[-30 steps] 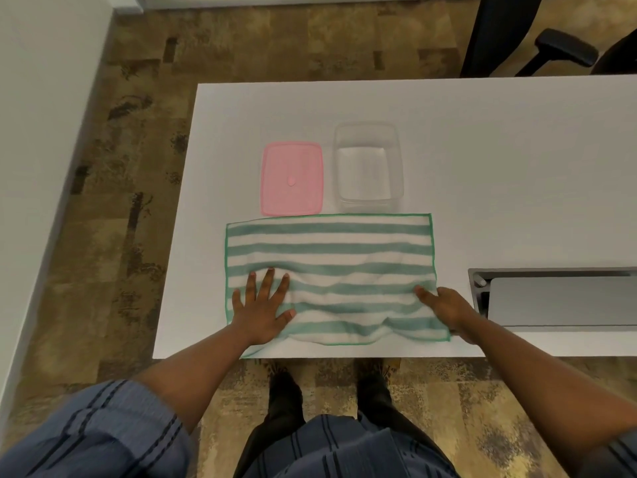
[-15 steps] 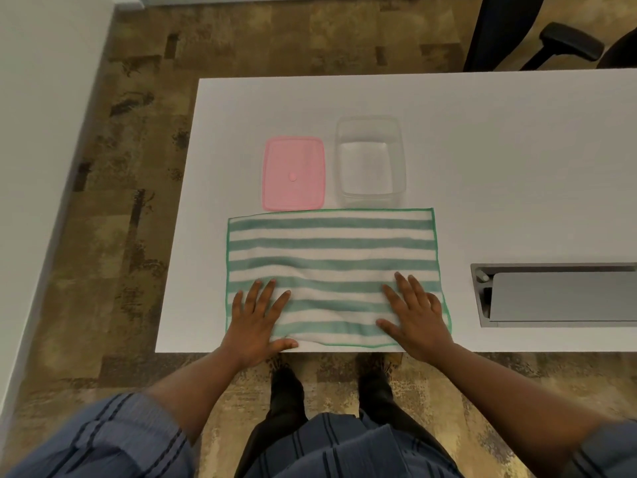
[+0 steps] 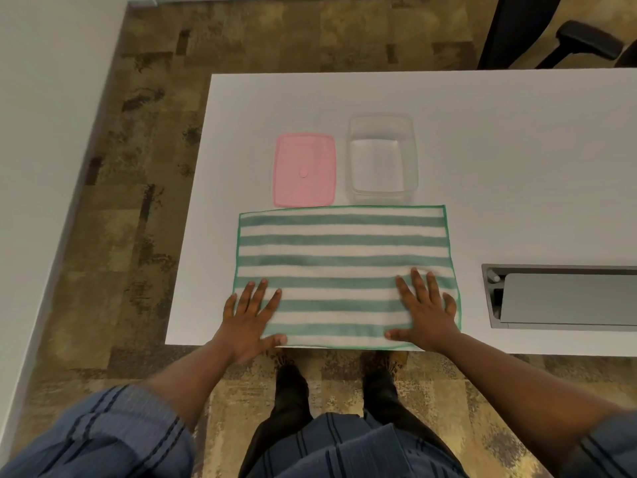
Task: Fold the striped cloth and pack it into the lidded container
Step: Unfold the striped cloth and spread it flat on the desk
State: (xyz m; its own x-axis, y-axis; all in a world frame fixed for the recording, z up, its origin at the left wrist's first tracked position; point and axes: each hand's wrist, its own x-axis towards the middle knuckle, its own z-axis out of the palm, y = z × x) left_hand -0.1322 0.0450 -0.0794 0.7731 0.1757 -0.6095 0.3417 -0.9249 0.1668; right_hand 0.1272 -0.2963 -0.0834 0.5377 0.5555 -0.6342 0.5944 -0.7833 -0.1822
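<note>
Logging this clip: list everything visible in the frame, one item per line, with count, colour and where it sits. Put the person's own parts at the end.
striped cloth: one, green and white, spread flat at the near edge of the table
lid: one, pink, on the table just beyond the cloth's far left part
container: one, clear, open and empty, right of the lid
table: one, white
cable tray: one, grey, set into the table at right
office chair: at least one, black, beyond the table's far right
carpet: brown patterned floor
left hand: flat on the cloth's near left corner
right hand: flat on the cloth's near right corner
sleeves: blue striped
</note>
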